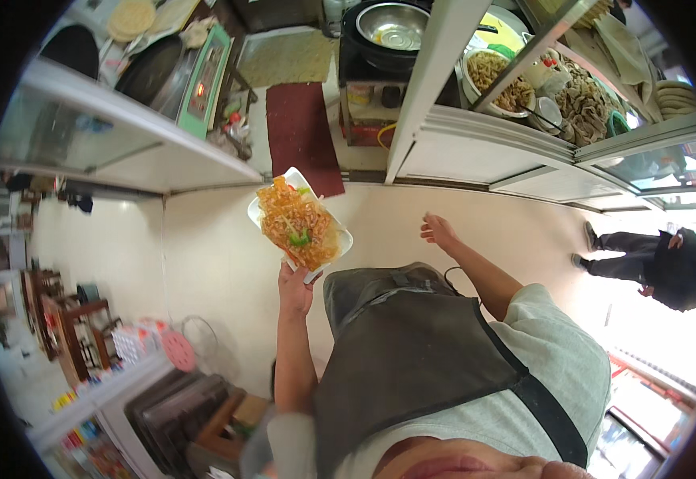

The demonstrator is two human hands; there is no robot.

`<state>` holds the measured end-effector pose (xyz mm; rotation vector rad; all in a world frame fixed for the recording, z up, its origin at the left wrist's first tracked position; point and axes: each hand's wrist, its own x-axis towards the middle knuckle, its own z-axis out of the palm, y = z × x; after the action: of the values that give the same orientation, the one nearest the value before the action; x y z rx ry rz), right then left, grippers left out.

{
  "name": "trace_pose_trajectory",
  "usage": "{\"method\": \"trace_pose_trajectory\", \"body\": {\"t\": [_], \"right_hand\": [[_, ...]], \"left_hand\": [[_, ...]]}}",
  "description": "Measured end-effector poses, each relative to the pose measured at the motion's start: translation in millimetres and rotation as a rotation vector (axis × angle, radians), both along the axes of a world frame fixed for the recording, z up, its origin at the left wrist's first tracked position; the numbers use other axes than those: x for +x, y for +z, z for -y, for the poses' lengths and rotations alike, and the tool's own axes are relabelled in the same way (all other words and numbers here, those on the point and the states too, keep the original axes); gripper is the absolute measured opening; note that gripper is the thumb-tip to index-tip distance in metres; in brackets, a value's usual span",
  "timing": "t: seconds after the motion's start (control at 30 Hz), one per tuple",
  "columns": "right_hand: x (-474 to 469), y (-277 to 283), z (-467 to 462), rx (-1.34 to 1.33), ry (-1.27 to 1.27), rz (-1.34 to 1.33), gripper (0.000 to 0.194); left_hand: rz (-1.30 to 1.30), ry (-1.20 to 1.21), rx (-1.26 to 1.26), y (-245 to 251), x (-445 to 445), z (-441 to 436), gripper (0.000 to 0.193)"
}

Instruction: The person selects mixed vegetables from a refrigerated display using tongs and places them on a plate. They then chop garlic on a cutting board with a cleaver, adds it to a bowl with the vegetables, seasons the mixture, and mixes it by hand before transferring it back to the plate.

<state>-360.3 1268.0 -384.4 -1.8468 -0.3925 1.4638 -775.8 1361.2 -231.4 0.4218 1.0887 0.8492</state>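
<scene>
My left hand [297, 290] grips the near end of a white tray [345, 239], held out in front of me over the pale floor. On the tray lies a large piece of food [300, 224], golden brown and glossy, with shreds, green pieces and a little red. My right hand [437, 230] hangs in the air to the right of the tray. It holds nothing, and its fingers are loosely bent with small gaps between them.
Ahead are a dark red mat [303, 132], a green-framed appliance [207, 84] and a steel bowl [393, 27]. A framed food counter [503, 155] stands at right, with a bowl of shredded food [488, 69]. A person [653, 257] stands far right. Wooden furniture [69, 335] is at left.
</scene>
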Motion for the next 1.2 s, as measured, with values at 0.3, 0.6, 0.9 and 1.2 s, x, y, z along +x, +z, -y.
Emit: {"method": "trace_pose_trajectory", "body": {"t": [0.3,0.6,0.9,1.2], "right_hand": [[-84,66,-275,0.303,0.028,-0.085,0.054],[-75,133,-436,0.438,-0.375,-0.188,0.061],[-21,166,-502,0.481,-0.928,-0.211,0.071],[11,192,-545,0.336,-1.413,-0.078,0.080]], "left_hand": [[0.085,-0.343,0.120,-10,23,-317,0.045],[-0.043,-0.816,0.141,42,134,-563,0.046],[-0.005,-1.446,0.018,60,330,-666,0.047],[-0.174,-1.908,-0.452,61,496,-697,0.038]]}}
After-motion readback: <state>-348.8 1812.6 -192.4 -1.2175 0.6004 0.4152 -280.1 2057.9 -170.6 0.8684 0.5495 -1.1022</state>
